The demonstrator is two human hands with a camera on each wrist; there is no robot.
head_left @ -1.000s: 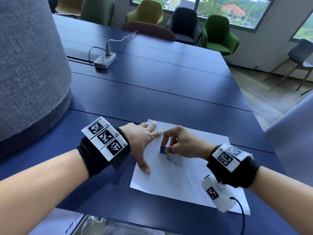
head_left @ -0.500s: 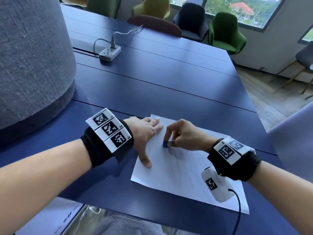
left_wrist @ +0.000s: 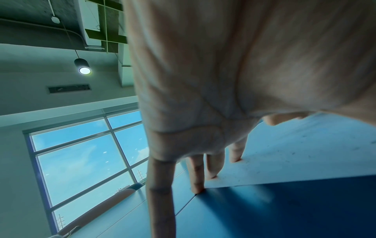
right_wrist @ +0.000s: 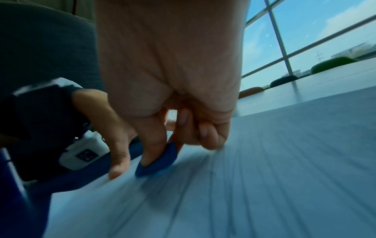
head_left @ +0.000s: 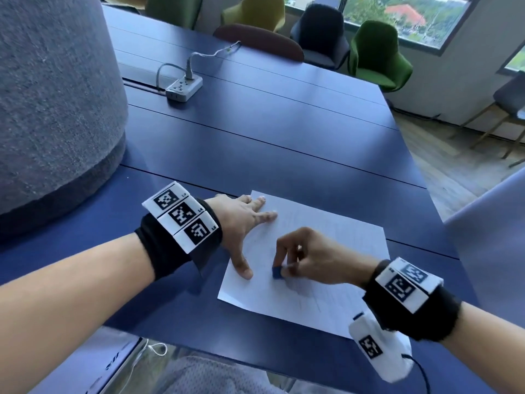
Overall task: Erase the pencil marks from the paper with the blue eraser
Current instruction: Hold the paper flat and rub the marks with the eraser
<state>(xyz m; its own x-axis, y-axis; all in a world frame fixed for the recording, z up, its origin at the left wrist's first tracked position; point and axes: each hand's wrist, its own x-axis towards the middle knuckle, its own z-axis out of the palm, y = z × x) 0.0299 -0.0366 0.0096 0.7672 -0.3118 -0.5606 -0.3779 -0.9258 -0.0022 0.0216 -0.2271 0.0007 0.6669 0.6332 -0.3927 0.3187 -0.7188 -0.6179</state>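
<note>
Pinching the small blue wedge-shaped eraser (head_left: 277, 273), the right hand (head_left: 315, 258) keeps it pressed on the white sheet of paper (head_left: 326, 237), near its left edge. So nothing slides on the dark blue desk (head_left: 255, 132), that edge is pinned by the spread-flat left hand (head_left: 241, 223).

L hand (left_wrist: 223, 80) spread, fingertips (left_wrist: 198, 190) pressing paper (left_wrist: 295, 153) edge on table (left_wrist: 264, 212).
</note>
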